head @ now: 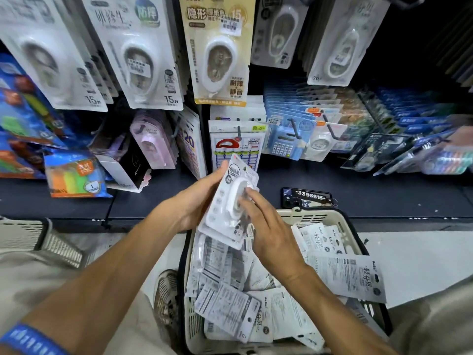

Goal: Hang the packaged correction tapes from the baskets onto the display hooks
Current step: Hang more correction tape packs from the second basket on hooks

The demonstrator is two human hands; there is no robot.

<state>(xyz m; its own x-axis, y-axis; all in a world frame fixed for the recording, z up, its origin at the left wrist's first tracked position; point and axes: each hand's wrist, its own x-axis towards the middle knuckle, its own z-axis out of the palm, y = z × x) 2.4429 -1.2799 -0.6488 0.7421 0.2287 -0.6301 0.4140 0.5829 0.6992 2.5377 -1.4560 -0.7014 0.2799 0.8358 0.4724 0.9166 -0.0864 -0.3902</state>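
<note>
Dark shelving (358,190) runs across the upper half of the view, hung with carded stationery: large white correction-tape cards at eleven and twelve o'clock, a cream-and-gold card (217,52) at twelve, and rows of blue-backed packs on hooks (297,129) toward two o'clock. At six o'clock a cream plastic basket (332,221) sits below the shelf edge, heaped with loose packaged correction tapes (230,308), most lying back-side up with printed text showing; one long card (348,280) droops over its rim at four o'clock. A second, grey-white basket (51,242) shows at nine o'clock, its contents out of sight. Above the cream basket, the left hand (197,198) grips a small stack of white correction-tape packs (230,198) from behind, thumb curled over the upper edge. The right hand (266,231) has loosely extended fingers, its fingertips (247,194) touching the clear blister on the front pack. A blue wristband (30,339) sits on the left forearm at seven o'clock.
</note>
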